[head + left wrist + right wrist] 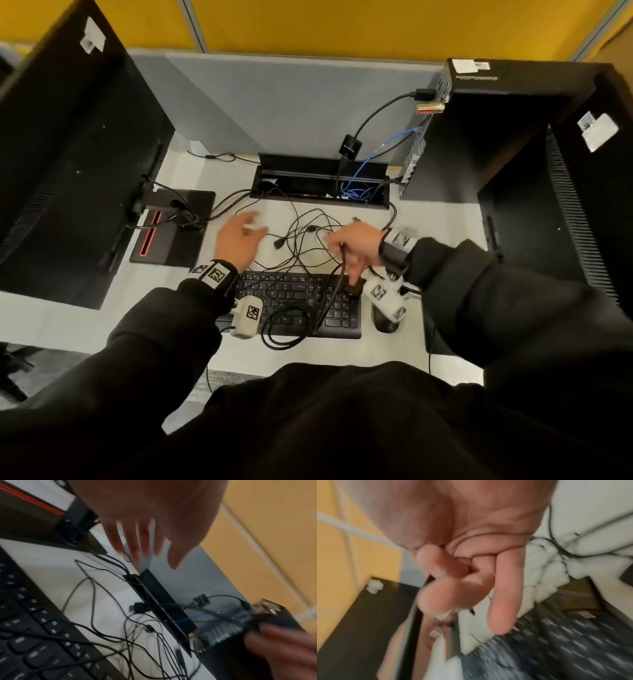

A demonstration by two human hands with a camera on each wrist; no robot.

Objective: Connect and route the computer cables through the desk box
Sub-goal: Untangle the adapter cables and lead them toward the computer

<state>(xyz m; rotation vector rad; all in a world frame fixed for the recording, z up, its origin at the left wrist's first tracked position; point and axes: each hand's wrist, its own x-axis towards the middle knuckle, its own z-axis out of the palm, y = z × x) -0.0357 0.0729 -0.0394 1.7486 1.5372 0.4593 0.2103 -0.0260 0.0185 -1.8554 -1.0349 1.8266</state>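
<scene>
The black desk box (320, 197) is set into the white desk with its lid up; blue and black cables drop into its right end. Loose thin black cables (308, 236) lie tangled between the box and the keyboard (298, 301). My left hand (251, 226) hovers open with spread fingers left of the tangle, holding nothing; the left wrist view shows the left hand (145, 545) above the box (163, 607). My right hand (339, 241) grips a thick black cable (340, 270) that runs down over the keyboard. The right hand (462, 582) is blurred in the right wrist view, with fingers curled.
A small black computer (452, 137) stands right of the box with cables plugged into its back. Monitors stand at left (68, 154) and right (565, 205). The left monitor's base (171, 233) and a mouse (383, 320) also sit on the desk.
</scene>
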